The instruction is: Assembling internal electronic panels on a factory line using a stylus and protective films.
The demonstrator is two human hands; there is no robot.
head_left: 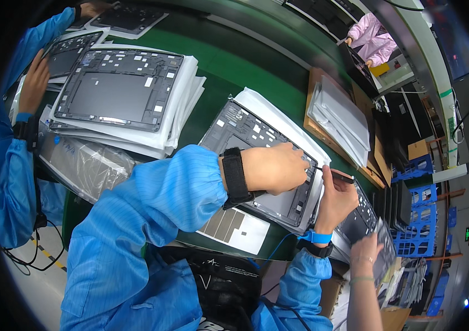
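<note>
My left hand (278, 167) lies flat, fingers together, on dark grey tablet back shell (256, 138), which sits on white foam sheet (278, 113) on green conveyor belt (229, 66). My right hand (336, 196) pinches thin dark tool (336, 175) at shell's right edge.

Tablet frame (256, 160) at bench (229, 66) centre on a sheet stack; second frame (118, 91) at 10 o'clock, tray of sheets (336, 118) at 2 o'clock, crates (416, 215) at 4 o'clock.
</note>
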